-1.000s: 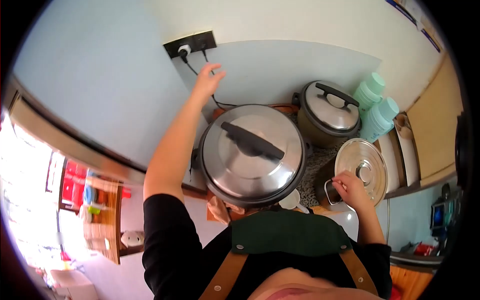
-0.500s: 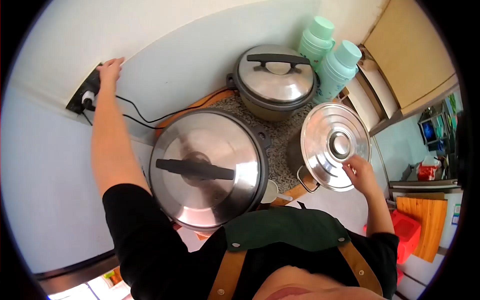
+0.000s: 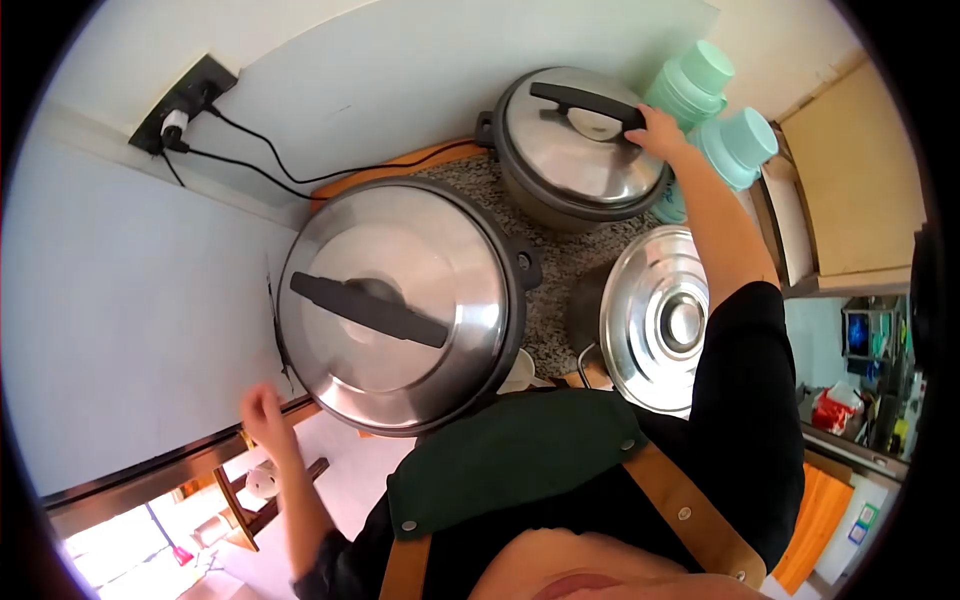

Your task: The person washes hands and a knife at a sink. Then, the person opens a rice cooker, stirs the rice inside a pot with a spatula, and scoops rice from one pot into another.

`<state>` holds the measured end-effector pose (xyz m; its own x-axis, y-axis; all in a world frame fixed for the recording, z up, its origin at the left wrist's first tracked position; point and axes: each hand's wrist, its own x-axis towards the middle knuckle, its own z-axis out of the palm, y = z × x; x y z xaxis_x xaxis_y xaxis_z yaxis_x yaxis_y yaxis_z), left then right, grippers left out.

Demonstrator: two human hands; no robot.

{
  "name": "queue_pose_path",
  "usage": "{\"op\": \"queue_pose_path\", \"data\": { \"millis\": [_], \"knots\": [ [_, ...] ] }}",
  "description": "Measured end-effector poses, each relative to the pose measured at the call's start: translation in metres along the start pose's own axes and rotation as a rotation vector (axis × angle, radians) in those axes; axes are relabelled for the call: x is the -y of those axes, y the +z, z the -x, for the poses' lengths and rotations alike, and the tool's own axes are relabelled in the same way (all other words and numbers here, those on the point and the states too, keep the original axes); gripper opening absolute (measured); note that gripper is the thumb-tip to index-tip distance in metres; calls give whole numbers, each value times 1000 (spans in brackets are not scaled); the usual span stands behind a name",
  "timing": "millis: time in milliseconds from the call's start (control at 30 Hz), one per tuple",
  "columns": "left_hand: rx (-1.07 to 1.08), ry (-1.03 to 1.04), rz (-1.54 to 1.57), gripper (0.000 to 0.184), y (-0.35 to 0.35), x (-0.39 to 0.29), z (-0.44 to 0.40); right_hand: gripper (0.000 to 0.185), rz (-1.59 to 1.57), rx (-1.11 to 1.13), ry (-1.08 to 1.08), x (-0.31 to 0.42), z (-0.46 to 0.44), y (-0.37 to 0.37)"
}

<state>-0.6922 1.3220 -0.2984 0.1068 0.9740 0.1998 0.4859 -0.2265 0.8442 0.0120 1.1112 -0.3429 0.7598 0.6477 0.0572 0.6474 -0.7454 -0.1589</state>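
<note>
My right hand (image 3: 660,132) grips the right end of the black lid handle (image 3: 575,100) on the rear rice cooker (image 3: 570,140), a dark pot with a shiny metal lid. Low at the left, my left hand (image 3: 265,415) hangs off the counter, fingers loosely curled, with nothing visible in it. The large front rice cooker (image 3: 400,240) is the thing nearest that hand; its metal lid carries a black bar handle (image 3: 370,310). A steel stockpot lid (image 3: 655,290) lies under my right forearm, which partly hides it.
Two mint-green thermos flasks (image 3: 690,85) stand behind my right wrist. On the left wall is a black power socket (image 3: 190,100) with a white plug (image 3: 174,125) and cords running behind the cookers. A white cup (image 3: 520,370) sits by the front cooker. Wooden cabinet (image 3: 855,170) at right.
My left hand has left the wall socket and dropped to the lower left. My right hand has moved from the stockpot lid up to the rear cooker's lid handle. The view has shifted.
</note>
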Motion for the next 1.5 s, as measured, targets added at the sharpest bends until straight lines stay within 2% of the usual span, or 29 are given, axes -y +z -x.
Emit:
{"op": "queue_pose_path", "data": {
  "millis": [33, 67, 167, 200, 267, 333, 400, 467, 500, 533, 600, 633, 700, 800, 933, 1000, 1100, 1133, 1200, 1233, 1267, 1400, 1467, 1500],
  "knots": [
    [-128, -68, 154, 10, -11, 36, 34, 57, 40, 23, -6, 3, -3, -3],
    [-127, -274, 55, 8, -28, 73, 68, 58, 84, 45, -15, 4, -7, -6],
    [81, -693, 30, 15, -24, 154, 146, 54, -203, 105, -158, -15, -18, 1],
    [151, -804, 22, 20, -16, 173, 158, 53, -171, 46, -140, -4, -13, -3],
    [299, -678, -224, 33, 5, 228, 170, 51, -109, -84, -90, 17, 2, -30],
    [431, -453, -428, 46, 28, 252, 162, 49, -167, -182, -161, 35, 13, -53],
    [633, 12, -399, 47, 53, 313, 152, 47, -237, -247, -223, 64, 19, -79],
    [675, 61, -522, 51, 68, 283, 140, 44, -326, -338, -322, 116, 27, -97],
    [697, 89, -584, 54, 76, 252, 132, 45, -341, -388, -486, 137, 20, -98],
    [707, 128, -624, 51, 84, 235, 122, 49, -372, -367, -513, 165, 23, -100],
    [717, 132, -617, 46, 91, 217, 117, 53, -146, -554, -666, 205, 10, -82],
    [719, 115, -587, 43, 94, 211, 115, 50, -97, -576, -685, 229, 17, -81],
    [710, 23, -498, 39, 92, 200, 119, 45, -118, -681, -802, 265, 14, -66],
    [694, -227, -286, 33, 64, 170, 141, 43, -44, -626, -882, 299, 10, -37],
    [755, -460, 132, 24, 7, 155, 179, 43, -59, -425, -995, 318, -8, 22],
    [729, -563, 204, 23, -23, 126, 178, 46, -90, -402, -997, 321, -17, 56],
    [401, -560, 289, 24, -47, 79, 174, 42, -121, -148, -947, 323, -34, 101],
    [377, -595, 451, 28, -42, 22, 159, 40, -116, -46, -927, 323, -37, 108],
    [97, -658, 521, 33, -40, 10, 154, 39, -130, 120, -889, 323, -42, 120],
    [254, -508, 529, 37, -37, -19, 137, 39, -147, 185, -870, 323, -44, 124],
    [113, -587, 564, 40, -31, -18, 134, 39, -165, 250, -852, 323, -46, 128],
    [494, -209, 473, 41, 16, -72, 75, 33, -135, 362, -725, 321, -52, 134],
    [564, -120, 398, 42, 44, -78, 43, 31, -140, 394, -714, 311, -52, 126],
    [581, -133, 388, 37, 65, -105, 33, 30, -141, 411, -712, 305, -52, 119]
  ]
}}
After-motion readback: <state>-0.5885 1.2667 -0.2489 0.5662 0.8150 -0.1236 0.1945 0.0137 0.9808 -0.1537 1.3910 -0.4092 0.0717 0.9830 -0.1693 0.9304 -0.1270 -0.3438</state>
